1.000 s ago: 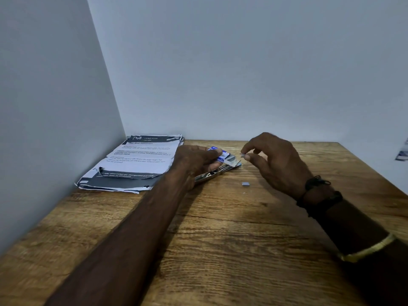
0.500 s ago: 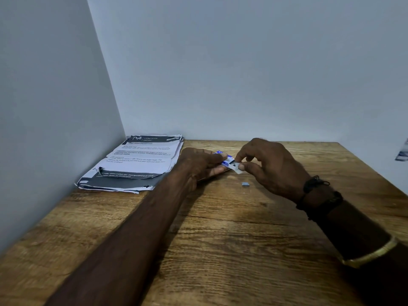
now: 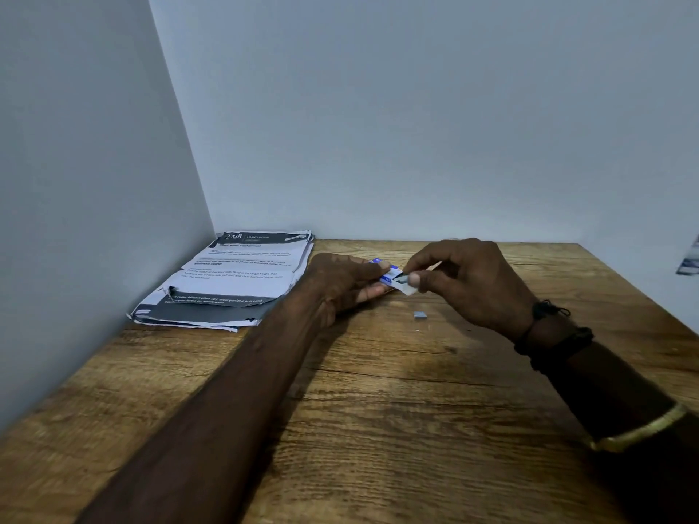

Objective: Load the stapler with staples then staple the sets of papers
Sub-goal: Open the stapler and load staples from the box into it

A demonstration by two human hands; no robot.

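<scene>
Here, well to the left of the staple box [image 3: 389, 276], one untidy pile of printed papers [image 3: 230, 281] lies on the wooden table [image 3: 378, 410], pushed into the corner of the walls; its sheets overlap too much to count. Just left of the box, the left hand [image 3: 340, 285] rests on its side on the table, fingers and thumb curled round that one small blue-and-white box. The box's end flap stands open toward the right and a dark opening shows, but what sits inside cannot be told. On the box's right, the right hand [image 3: 469, 285] pinches the white flap between thumb and forefinger, the other fingers loosely curled. Nearer the camera and slightly right of the box, close to it but apart, one small grey strip of staples [image 3: 420, 315] lies loose on the wood. Further right of the box, the right wrist carries dark bands [image 3: 556, 334] and one gold bangle [image 3: 639, 433].
</scene>
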